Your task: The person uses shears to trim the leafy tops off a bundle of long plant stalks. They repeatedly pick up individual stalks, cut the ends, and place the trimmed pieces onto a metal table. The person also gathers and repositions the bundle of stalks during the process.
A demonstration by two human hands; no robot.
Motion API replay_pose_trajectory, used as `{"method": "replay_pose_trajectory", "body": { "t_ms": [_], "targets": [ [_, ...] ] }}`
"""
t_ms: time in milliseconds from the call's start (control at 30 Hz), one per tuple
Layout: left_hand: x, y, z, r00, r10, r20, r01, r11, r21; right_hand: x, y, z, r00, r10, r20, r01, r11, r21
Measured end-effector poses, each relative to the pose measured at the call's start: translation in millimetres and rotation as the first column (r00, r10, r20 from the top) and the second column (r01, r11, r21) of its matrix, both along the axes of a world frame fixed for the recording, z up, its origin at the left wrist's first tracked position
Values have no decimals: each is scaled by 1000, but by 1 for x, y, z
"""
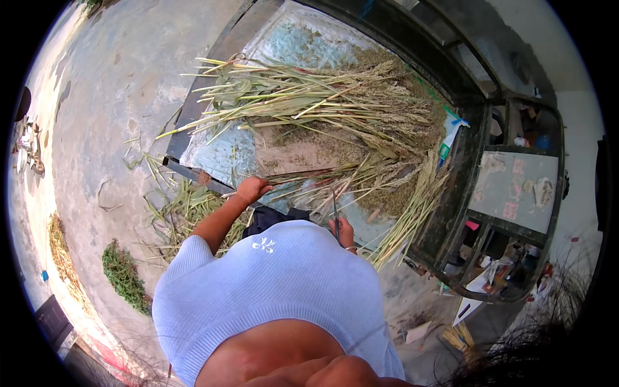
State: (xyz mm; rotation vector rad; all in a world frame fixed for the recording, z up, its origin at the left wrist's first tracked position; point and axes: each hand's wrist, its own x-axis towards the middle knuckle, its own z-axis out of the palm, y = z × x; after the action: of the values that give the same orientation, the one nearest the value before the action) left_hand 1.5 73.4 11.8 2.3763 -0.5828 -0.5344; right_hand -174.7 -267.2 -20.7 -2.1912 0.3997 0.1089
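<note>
My left hand (253,189) is closed around the ends of a few long stalks at the near edge of the cart bed. These stalks (309,175) stretch to the right, toward feathery seed heads. In my right hand (342,231), close to my body, is a tool with a thin dark blade (335,208) pointing away from me. Its handle is mostly hidden by my fingers, so its exact kind is unclear. Beyond both hands lies a large pile of seed-headed stalks (296,97), with the cut ends to the left.
Loose seed (387,197) and chaff cover much of the cart bed, over a board (284,151) and pale blue sheeting (225,158). Another bundle of stalks (412,219) hangs over the near right edge. The dark cart frame (464,155) rises at right. Leafy stalks (187,216) litter the ground at left.
</note>
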Motion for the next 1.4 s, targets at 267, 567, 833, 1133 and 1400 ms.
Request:
{"method": "replay_pose_trajectory", "body": {
  "t_ms": [267, 567, 833, 1133, 1400],
  "targets": [
    [-13, -82, -64, 998, -28, -57, 46, 939, 340, -3, -8, 28, 994, -33, -104, 29, 999, -35],
    [157, -183, 11, 817, 149, 557, -222, 973, 66, -14, -36, 42, 978, -180, -108, 174, 983, -63],
    [182, -176, -28, 989, 46, 142, -101, 907, 408, -14, -46, 50, 948, -213, -235, 230, 972, 47],
    [86, -166, -10, 979, 26, -204, -63, 982, -178, 7, -29, 51, 976, -149, -156, 145, 989, -38],
    [43, -146, -22, 633, 157, -758, -555, 775, -302, 15, -23, 52, 981, -169, -95, 172, 985, 24]
  ]
}}
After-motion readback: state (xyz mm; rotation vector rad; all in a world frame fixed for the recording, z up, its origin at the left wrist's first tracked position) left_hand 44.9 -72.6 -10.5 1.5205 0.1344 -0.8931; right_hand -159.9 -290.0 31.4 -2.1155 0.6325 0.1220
